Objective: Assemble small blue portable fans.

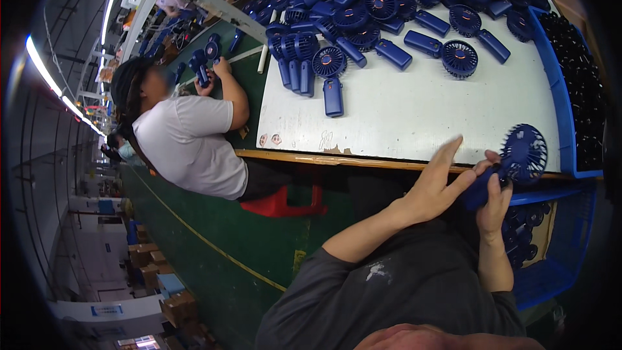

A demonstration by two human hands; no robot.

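- Right hand (494, 202), right of centre frame: fingers curled round handle of dark blue handheld fan (512, 162), gripping it.
- Fan's long axis slanted: round grille head toward upper right, handle end toward lower left, over white table's (414, 116) near edge.
- Left hand (435, 185) just left of handle: fingers straight, pressed together, flat against handle end; touching or just apart, cannot tell.
- Pile of like fans (389, 0) at upper frame, well apart.
- Blue crate (551, 279) at lower right, below fan.
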